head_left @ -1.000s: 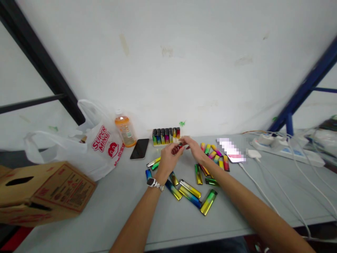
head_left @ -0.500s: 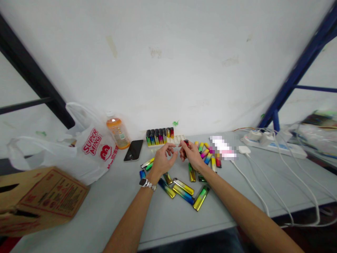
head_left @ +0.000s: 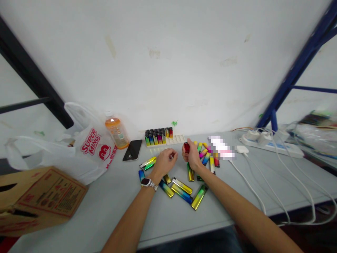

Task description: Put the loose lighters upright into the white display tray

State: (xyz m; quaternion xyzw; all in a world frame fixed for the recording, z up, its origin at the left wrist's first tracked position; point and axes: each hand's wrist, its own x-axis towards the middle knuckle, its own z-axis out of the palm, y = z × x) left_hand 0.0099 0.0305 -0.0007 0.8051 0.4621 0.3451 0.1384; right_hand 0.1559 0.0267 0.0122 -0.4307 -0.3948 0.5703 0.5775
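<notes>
Okay, your right hand (head_left: 194,155) has a red lighter (head_left: 186,147) in a closed grip, near the right end of the white tray (head_left: 177,140); your left hand (head_left: 165,161) is loosely curled beside it, can't tell if it's pinching anything; loose lighters (head_left: 182,194) lie on the grey table (head_left: 118,203) near both hands, upright lighters (head_left: 155,137) stand packed in the tray's left part, black phone (head_left: 133,150) left of the tray

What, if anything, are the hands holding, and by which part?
The right hand holds a red lighter, wrapped around its lower body and leaving the upper end showing. Nothing shows in the curled left hand.
</notes>
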